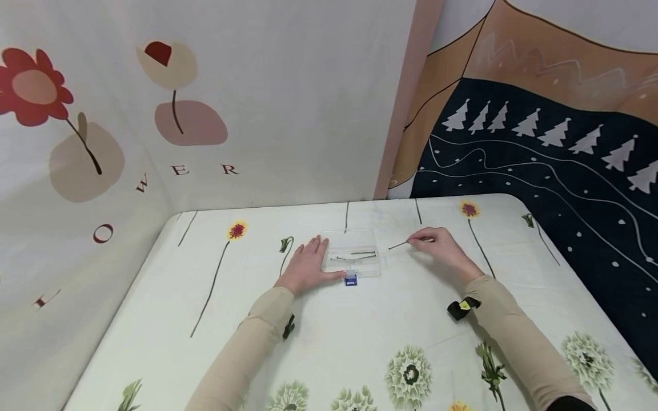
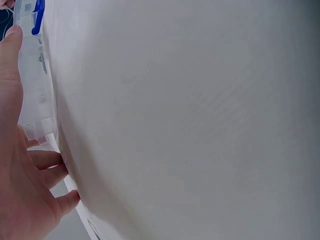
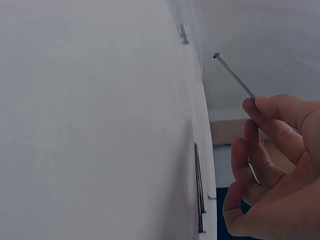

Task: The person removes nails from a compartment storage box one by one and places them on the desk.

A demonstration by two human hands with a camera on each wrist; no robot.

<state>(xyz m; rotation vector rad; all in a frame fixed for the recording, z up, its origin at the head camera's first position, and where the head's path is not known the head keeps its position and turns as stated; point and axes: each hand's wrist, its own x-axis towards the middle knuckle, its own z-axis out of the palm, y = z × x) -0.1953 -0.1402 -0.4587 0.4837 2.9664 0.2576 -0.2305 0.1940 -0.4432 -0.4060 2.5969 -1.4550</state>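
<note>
A clear plastic box point(image 1: 377, 265) lies on the table with several nails point(image 1: 364, 257) inside. At its left side my left hand point(image 1: 308, 268) is spread, the thumb along the front edge near the blue latch point(image 1: 350, 280). In the left wrist view that latch shows at the top, and the left fingertips point(image 2: 72, 200) rest on the cloth beside the box. Just right of the box, my right hand point(image 1: 437, 245) pinches a long nail point(image 1: 398, 246) between thumb and index finger. Its head points toward the box, and the other fingers are loosely curled.
Two more long nails point(image 3: 199, 190) lie on the cloth below the right hand in the right wrist view. A flower-printed cloth point(image 1: 329, 342) covers the table. Printed curtains point(image 1: 298, 114) stand behind and to the left, and a dark one point(image 1: 540, 154) at the right.
</note>
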